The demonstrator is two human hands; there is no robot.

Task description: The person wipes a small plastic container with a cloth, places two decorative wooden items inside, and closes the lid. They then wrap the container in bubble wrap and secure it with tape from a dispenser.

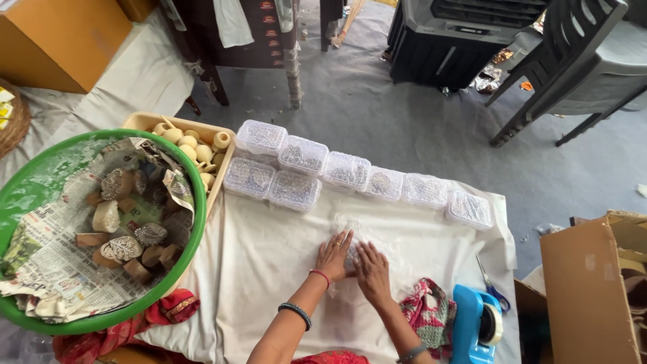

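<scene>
My left hand (333,255) and my right hand (373,271) lie flat side by side on a white cloth (269,263), pressing down on a sheet of clear bubble wrap (350,229) that spreads out under and beyond the fingers. Both palms face down with fingers slightly apart. Beyond the hands stands a row of several clear plastic boxes (345,170) with lids, filled with small pale items.
A green tub (192,182) lined with newspaper holds carved wooden blocks at left. A wooden tray (145,120) holds round wooden pieces. A blue tape dispenser (477,323) and scissors (490,286) lie at right, beside a cardboard box (586,290). Chairs stand farther back.
</scene>
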